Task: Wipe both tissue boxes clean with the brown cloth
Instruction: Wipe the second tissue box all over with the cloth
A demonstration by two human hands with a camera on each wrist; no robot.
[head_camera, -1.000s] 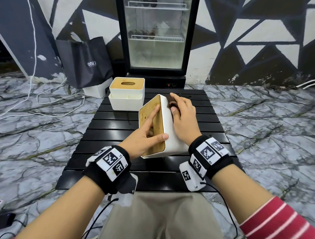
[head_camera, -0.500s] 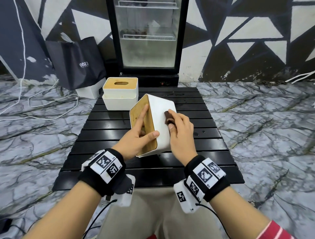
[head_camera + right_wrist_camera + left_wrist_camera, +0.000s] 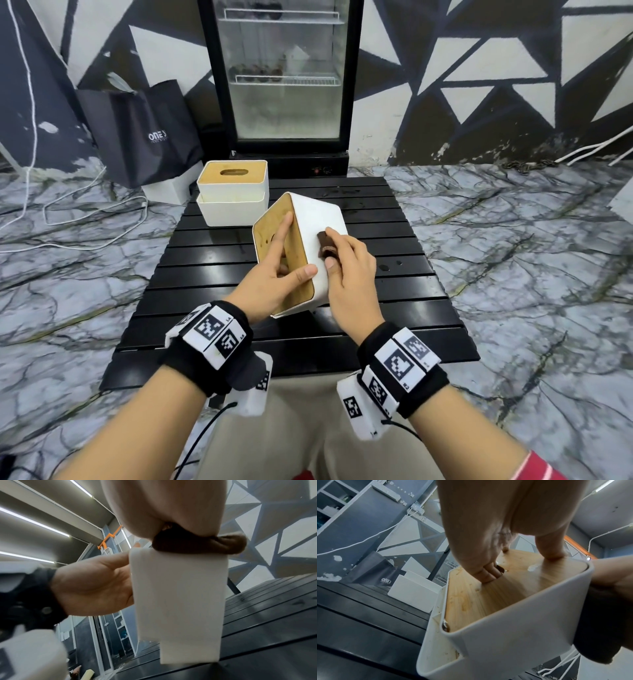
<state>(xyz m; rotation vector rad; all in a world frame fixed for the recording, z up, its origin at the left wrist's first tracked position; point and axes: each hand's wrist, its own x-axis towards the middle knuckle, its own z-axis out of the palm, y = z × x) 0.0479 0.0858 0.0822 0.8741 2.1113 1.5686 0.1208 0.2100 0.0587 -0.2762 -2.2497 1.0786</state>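
Observation:
A white tissue box with a stained wooden lid is tipped on its side over the black slatted table. My left hand grips it, thumb over the near rim, index finger flat on the lid, other fingers curled into the slot. My right hand holds the bunched brown cloth and presses it onto the box's white side, the cloth under my fingers. A second tissue box stands upright at the table's back left.
A glass-door fridge stands behind the table. A black bag and a white box sit on the marble floor at the left, with white cables nearby. Small droplets lie on the table's right part.
My right hand with the cloth has slid toward me along the box's white side. The left hand keeps the same hold on the tipped box.

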